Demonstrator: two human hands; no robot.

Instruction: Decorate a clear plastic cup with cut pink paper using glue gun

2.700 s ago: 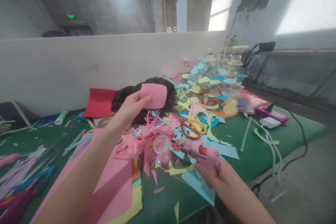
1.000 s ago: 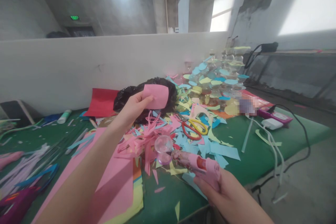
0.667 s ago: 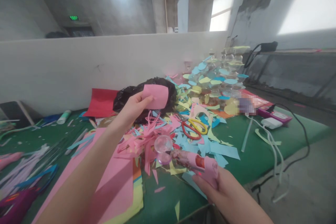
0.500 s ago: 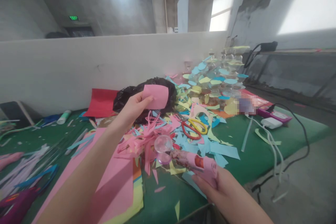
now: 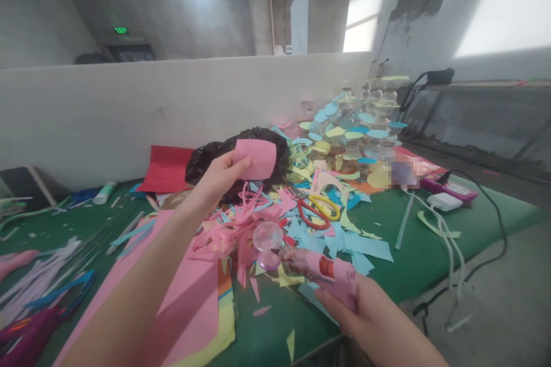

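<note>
Between the thumb and fingers of my left hand is a square of pink paper, held up before a black plastic bag. My right hand is closed around the handle of a pink glue gun with brown stains on its front. The gun's nozzle points left at a small clear plastic cup-like piece; whether they touch I cannot tell. Behind the gun, scissors with red and yellow handles lie on paper scraps.
Pink paper sheets lie under my left arm on the green table. Clear bottle-like pieces with coloured paper discs stand stacked at the back right. White cables hang over the right edge. A purple glue gun lies at lower left.
</note>
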